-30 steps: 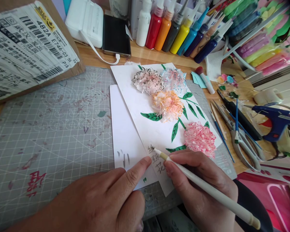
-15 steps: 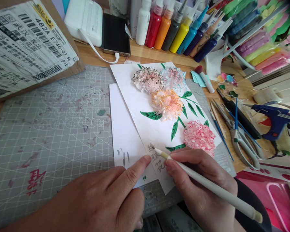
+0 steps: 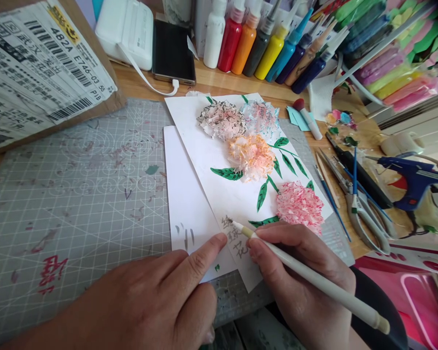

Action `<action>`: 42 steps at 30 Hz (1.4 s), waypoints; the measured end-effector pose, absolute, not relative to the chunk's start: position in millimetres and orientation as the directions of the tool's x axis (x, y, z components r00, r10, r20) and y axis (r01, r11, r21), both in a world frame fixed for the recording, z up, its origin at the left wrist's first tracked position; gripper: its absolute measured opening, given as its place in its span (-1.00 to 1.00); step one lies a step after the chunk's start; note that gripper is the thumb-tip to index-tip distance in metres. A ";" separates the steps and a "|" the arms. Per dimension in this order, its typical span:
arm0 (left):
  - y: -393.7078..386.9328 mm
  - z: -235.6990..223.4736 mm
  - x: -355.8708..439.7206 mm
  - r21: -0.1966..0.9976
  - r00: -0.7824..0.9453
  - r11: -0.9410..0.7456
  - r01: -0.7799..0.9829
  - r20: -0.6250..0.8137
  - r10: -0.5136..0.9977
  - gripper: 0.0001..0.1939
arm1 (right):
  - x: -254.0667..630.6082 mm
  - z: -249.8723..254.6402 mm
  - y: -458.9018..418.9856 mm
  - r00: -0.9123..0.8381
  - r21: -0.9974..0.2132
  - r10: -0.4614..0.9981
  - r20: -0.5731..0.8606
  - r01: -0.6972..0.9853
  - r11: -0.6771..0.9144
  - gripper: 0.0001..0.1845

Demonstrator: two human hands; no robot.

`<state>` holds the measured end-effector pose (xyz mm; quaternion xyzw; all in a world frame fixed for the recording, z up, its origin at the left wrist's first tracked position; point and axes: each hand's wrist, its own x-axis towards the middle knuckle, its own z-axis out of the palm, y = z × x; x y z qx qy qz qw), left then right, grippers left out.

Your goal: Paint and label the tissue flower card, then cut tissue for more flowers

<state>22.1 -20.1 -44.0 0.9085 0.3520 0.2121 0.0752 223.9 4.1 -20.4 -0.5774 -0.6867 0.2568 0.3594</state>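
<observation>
My right hand [image 3: 302, 272] is closed around a white brush pen [image 3: 314, 274]. The pen's dark tip rests at the topmost of the grey handwritten characters [image 3: 235, 236] near the lower corner of a white sheet [image 3: 197, 146]. That sheet carries crumpled, fluffy paper flowers: a black-edged one [image 3: 222, 119], a blue-edged one [image 3: 262, 119], an orange one [image 3: 251, 158] and a pink one [image 3: 300, 206], with painted green leaves [image 3: 226, 173]. My left hand [image 3: 160, 291] holds nothing; its index finger stretches out and presses the sheet's edge beside the writing, while its other fingers curl under.
Beneath lies a second white sheet [image 3: 182, 194] with grey strokes, on a grey cutting mat [image 3: 95, 194]. A cardboard box [image 3: 54, 73] stands left. Behind are a phone [image 3: 174, 53] and paint bottles [image 3: 246, 41]. Scissors [image 3: 365, 209] and a blue glue gun [image 3: 416, 180] lie right.
The pen tip has shifted very slightly up and left at the top character. My left hand stays in place on the paper, and the whole view has drifted a little.
</observation>
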 end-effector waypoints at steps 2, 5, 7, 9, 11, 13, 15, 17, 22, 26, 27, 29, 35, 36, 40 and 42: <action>-19.5 -44.0 22.5 0.283 0.669 -0.743 0.606 0.324 0.669 -0.87 | 224.2 -21.3 4.1 -0.073 -0.758 0.977 0.202 0.620 0.203 -0.88; -18.8 -44.1 23.3 0.277 0.670 -0.747 0.605 0.330 0.665 -0.88 | 225.1 -21.6 4.2 -0.059 -0.753 0.977 0.203 0.629 0.194 -0.88; -18.9 -44.2 24.0 0.272 0.670 -0.748 0.606 0.332 0.664 -0.88 | 225.8 -21.3 4.2 -0.062 -0.758 0.977 0.205 0.621 0.198 -0.88; -19.3 -44.5 24.4 0.270 0.666 -0.746 0.609 0.337 0.666 -0.88 | 226.2 -20.8 4.3 -0.077 -0.760 0.976 0.206 0.615 0.208 -0.87; -19.5 -45.1 24.6 0.273 0.662 -0.746 0.608 0.346 0.665 -0.88 | 226.2 -20.2 4.6 -0.085 -0.759 0.975 0.204 0.615 0.213 -0.88; -19.1 -45.7 24.6 0.276 0.658 -0.743 0.610 0.347 0.669 -0.88 | 225.8 -19.8 5.1 -0.086 -0.758 0.975 0.204 0.617 0.213 -0.88; -18.2 -45.9 24.5 0.276 0.656 -0.738 0.615 0.340 0.674 -0.88 | 225.2 -19.6 5.7 -0.091 -0.761 0.976 0.198 0.613 0.212 -0.88; -17.5 -45.5 24.5 0.273 0.655 -0.735 0.620 0.335 0.677 -0.88 | 224.6 -19.5 6.2 -0.102 -0.770 0.975 0.198 0.599 0.219 -0.88; -18.1 -44.3 24.6 0.278 0.659 -0.744 0.608 0.345 0.668 -0.87 | 224.2 -19.2 5.8 -0.097 -0.777 0.975 0.201 0.590 0.219 -0.88; -17.1 -44.8 25.3 0.273 0.659 -0.741 0.613 0.340 0.671 -0.88 | 224.6 -18.7 5.8 -0.121 -0.774 0.970 0.211 0.585 0.241 -0.89; -16.8 -44.9 25.4 0.272 0.656 -0.739 0.616 0.342 0.673 -0.88 | 224.6 -18.7 6.0 -0.126 -0.773 0.970 0.207 0.586 0.242 -0.89; -16.8 -44.8 25.3 0.272 0.654 -0.741 0.614 0.349 0.671 -0.87 | 224.5 -19.0 6.2 -0.117 -0.771 0.973 0.201 0.594 0.231 -0.90; -20.6 -43.5 22.4 0.272 0.666 -0.746 0.608 0.338 0.665 -0.87 | 224.9 -19.8 4.9 -0.078 -0.758 0.980 0.184 0.624 0.192 -0.92; -20.6 -43.4 22.2 0.275 0.665 -0.745 0.607 0.338 0.666 -0.87 | 225.1 -19.9 4.6 -0.072 -0.756 0.980 0.185 0.628 0.188 -0.92; -18.0 -43.4 23.3 0.278 0.667 -0.746 0.605 0.334 0.666 -0.87 | 226.1 -20.2 3.6 -0.068 -0.755 0.981 0.184 0.629 0.186 -0.91; -17.2 -43.7 24.1 0.271 0.667 -0.746 0.608 0.336 0.665 -0.88 | 226.6 -20.3 3.5 -0.078 -0.755 0.981 0.178 0.628 0.187 -0.91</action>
